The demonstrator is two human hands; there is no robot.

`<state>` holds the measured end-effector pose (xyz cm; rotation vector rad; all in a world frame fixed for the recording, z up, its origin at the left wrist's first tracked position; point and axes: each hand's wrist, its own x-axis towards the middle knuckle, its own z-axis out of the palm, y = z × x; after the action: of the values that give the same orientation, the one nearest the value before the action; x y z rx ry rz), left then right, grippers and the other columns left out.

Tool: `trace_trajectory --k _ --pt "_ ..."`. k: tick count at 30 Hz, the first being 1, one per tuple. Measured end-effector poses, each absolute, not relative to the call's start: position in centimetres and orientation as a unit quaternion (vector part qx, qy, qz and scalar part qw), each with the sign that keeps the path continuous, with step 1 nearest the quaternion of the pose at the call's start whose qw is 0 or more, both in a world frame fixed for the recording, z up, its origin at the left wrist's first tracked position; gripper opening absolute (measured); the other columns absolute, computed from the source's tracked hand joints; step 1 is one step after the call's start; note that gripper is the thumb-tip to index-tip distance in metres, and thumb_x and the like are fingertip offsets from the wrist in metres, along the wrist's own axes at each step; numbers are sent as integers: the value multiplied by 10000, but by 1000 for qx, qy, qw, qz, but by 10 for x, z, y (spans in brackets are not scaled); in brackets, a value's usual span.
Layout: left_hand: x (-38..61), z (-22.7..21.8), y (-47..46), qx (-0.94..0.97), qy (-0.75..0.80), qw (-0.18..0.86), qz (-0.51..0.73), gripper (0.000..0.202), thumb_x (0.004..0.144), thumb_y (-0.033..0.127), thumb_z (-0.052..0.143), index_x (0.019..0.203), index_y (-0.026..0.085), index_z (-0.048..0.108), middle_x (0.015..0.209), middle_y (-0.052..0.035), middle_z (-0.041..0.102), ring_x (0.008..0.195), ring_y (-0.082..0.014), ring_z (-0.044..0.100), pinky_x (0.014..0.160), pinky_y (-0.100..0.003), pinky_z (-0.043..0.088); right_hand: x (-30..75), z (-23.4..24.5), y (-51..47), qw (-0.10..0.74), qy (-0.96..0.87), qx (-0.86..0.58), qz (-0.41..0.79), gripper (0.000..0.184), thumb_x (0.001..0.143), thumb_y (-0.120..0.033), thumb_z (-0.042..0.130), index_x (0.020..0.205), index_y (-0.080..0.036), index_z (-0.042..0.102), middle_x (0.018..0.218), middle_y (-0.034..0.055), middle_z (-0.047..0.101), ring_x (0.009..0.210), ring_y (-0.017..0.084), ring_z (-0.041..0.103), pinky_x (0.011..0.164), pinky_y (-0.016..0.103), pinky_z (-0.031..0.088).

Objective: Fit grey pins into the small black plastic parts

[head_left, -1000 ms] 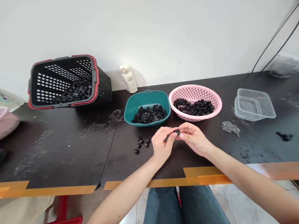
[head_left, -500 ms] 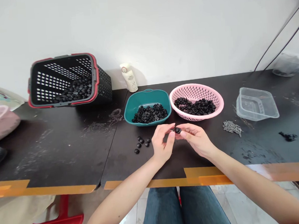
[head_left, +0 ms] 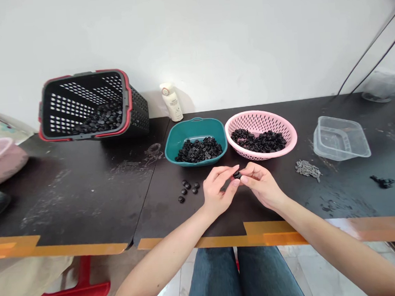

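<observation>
A small black ring-shaped part [head_left: 236,175] sits between the fingertips of my two hands, held up a little above the black table [head_left: 85,198]. My right hand [head_left: 260,186] pinches it from the right. My left hand [head_left: 218,192] closes on it from the left, with the thumb below and the index finger above. Just left of my hands lies a small group of several matching black parts [head_left: 188,190]. Behind my hands, a teal basin [head_left: 194,127] holds a heap of black parts [head_left: 198,150], and a pink perforated bowl [head_left: 260,121] holds another heap [head_left: 258,141].
A black-and-red perforated basket [head_left: 136,111] lies on its side at the back, with black parts inside. Nearby stand a white bottle [head_left: 171,103] and a clear plastic tub [head_left: 340,137]. Grey pins [head_left: 307,170] and a black scrap [head_left: 382,181] lie right. Orange tape [head_left: 55,250] lines the front edge.
My fingers have shifted around the black part, and it has turned slightly between them. The view has drifted a little, so the items on the table sit slightly further right.
</observation>
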<state>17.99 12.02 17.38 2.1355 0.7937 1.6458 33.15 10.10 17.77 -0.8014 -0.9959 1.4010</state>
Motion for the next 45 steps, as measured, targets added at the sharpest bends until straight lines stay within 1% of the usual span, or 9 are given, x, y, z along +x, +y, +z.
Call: trace_trajectory --k 4,9,14,16,18,21,28,37,45 --pt "179 173 121 761 274 154 568 291 908 293 496 1167 216 606 976 -65 639 852 -148 607 747 -278 524 333 177 102 583 -440 -348 588 121 681 -295 778 724 -249 674 840 7 707 797 178 655 793 360 533" --pt "178 172 121 762 289 147 560 258 917 312 485 1107 204 622 946 -61 654 848 -151 604 757 -277 512 333 178 102 594 -471 -357 545 163 693 -243 769 826 -266 676 801 -2 672 749 153 620 735 316 521" --pt "178 172 120 768 293 144 550 266 930 338 448 1048 184 630 906 -65 647 829 -155 599 739 -276 505 333 184 101 606 -517 -351 492 370 655 -232 793 992 -307 661 1064 27 640 860 174 597 712 305 520" --pt "179 171 119 774 289 144 544 272 935 337 433 1033 177 629 915 -72 640 835 -158 599 738 -278 505 333 187 101 586 -541 -343 497 462 661 -240 790 1090 -325 640 1162 38 626 947 200 598 781 337 522" --pt "181 170 118 780 281 142 541 271 938 329 419 1022 169 622 921 -79 634 844 -162 598 742 -284 506 334 187 101 555 -571 -335 504 468 684 -251 775 1127 -322 643 1196 41 629 1056 232 582 912 396 485" --pt "184 168 117 781 272 125 548 257 940 312 406 1001 163 607 907 -81 621 836 -165 590 731 -290 509 335 185 101 527 -602 -341 493 423 700 -261 764 1110 -309 672 1154 38 666 1110 255 572 1000 442 431" --pt "187 166 112 770 250 105 577 203 938 256 416 949 159 593 870 -64 622 804 -151 588 704 -272 508 334 181 100 537 -613 -347 464 410 659 -268 794 1055 -313 700 1069 34 710 998 256 640 917 431 513" --pt "186 164 115 767 240 92 587 262 943 339 416 1005 172 609 909 -65 634 820 -149 603 707 -269 512 335 186 96 537 -647 -319 437 483 674 -215 786 1126 -330 660 1161 23 673 1064 233 612 948 397 486" --pt "184 167 114 773 218 63 592 347 962 389 348 971 161 610 876 -60 623 796 -138 599 691 -251 508 337 187 98 547 -661 -274 435 468 668 -219 792 1109 -322 670 1134 46 686 1050 245 623 925 419 490"
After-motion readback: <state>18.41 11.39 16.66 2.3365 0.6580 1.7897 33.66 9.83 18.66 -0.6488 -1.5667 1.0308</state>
